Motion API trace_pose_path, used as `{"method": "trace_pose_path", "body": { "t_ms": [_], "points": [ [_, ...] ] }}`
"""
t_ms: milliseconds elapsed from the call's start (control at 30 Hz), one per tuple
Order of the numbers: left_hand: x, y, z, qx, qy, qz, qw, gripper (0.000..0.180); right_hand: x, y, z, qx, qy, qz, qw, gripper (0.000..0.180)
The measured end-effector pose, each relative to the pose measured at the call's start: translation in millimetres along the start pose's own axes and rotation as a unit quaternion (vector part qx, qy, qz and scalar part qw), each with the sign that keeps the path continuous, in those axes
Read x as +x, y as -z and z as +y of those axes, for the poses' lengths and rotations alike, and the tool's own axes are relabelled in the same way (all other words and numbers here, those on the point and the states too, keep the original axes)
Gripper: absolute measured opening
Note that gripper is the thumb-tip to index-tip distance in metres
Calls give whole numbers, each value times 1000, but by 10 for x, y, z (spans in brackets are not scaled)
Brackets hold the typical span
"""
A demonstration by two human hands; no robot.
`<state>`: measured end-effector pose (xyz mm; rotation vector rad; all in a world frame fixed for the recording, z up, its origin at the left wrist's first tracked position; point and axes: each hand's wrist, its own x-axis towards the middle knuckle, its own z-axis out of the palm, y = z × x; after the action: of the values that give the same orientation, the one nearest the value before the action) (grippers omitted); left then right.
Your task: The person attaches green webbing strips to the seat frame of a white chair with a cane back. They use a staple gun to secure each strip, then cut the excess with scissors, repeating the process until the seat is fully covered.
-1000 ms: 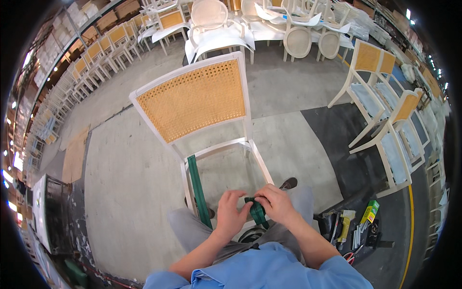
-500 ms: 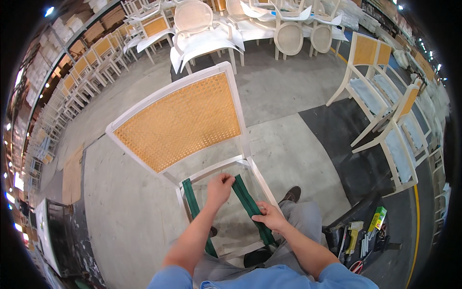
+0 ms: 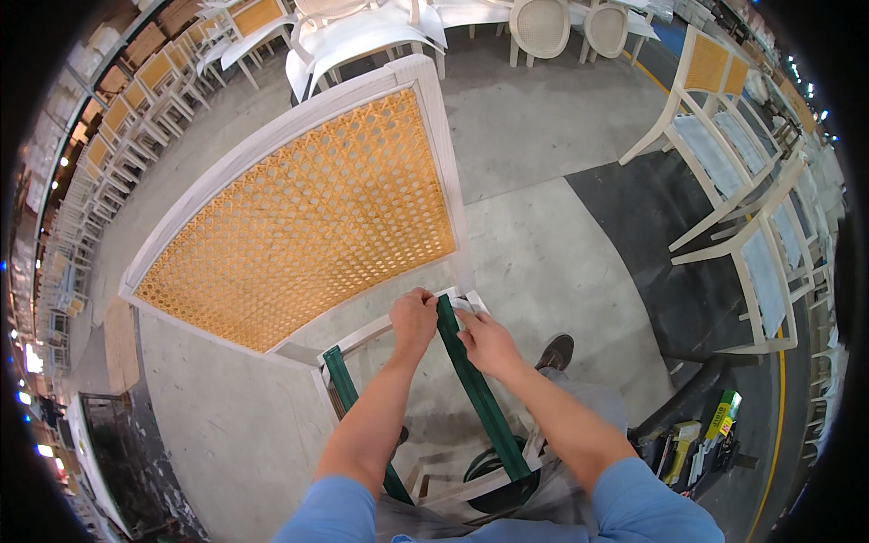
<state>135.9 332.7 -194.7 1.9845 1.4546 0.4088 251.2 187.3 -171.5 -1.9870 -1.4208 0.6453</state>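
Floor [image 3: 534, 237]: grey concrete, scuffed. Standing on it: one cane-backed chair frame [image 3: 308, 217], centre; several padded chairs [image 3: 711, 152], right; long chair row [image 3: 120, 116], left. Lying flat: dark mat [image 3: 629, 231]; tan sheet [image 3: 120, 348].

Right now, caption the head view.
Left hand and right hand at one end of a flat green strap across a pale cane-backed chair.

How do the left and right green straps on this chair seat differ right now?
The right strap has the left hand and right hand at its far end; neither hand is on the left strap.
The right strap shows along most of its length, while the left forearm hides part of the left strap.
Both are long, narrow, dark green strips running front to back across the seat frame.
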Motion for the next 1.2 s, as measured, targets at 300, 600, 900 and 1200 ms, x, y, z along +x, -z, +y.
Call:
{"method": "trace_pose_path", "body": {
  "t_ms": [300, 600, 900, 1200],
  "points": [
    [-32, -12, -22, 37, 12, 34, 999, 17, 410, -68, -191, -129, -38, -124, 983, 53],
    [-632, -19, -202, 164, -209, 89, 960, 41, 402, -151, -190, -125, -38, -116, 985, 54],
    [-527, -275, -246, 257, -210, -34, 943, 58, -133, 496, 105, 102, -20, -21, 994, 45],
    [-629, -74, -27, 288, -117, -92, 946, 59, -3518, 2555, 1092, -98, -420, 333, 838, 33]
  ]
}}
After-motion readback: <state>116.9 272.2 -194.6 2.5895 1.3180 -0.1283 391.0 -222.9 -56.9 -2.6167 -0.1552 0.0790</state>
